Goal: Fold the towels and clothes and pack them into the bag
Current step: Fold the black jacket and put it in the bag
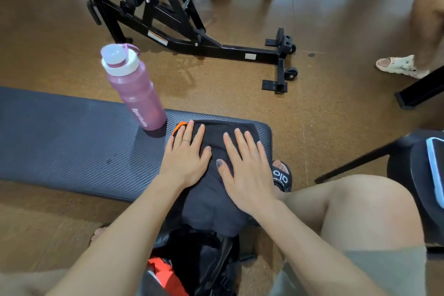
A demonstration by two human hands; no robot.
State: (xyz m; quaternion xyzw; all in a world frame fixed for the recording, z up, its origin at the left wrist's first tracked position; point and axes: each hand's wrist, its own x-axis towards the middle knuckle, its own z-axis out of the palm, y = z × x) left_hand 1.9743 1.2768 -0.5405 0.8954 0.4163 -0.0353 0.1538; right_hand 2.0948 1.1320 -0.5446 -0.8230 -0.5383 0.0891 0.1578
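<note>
A dark folded garment (213, 202) with an orange edge (178, 127) lies on the right end of the black padded bench (72, 142). My left hand (186, 156) lies flat on its left part, fingers straight. Beside it my right hand (245, 166) presses flat on the right part. Below the bench, between my knees, a black bag (206, 262) stands open, with something orange-red (165, 276) showing inside.
A pink water bottle (134, 89) stands on the bench just left of the garment. A black exercise machine frame (192, 38) stands on the brown floor beyond. Another person's leg and sandal (403, 66) are at right, and a phone (436, 170) lies on a seat.
</note>
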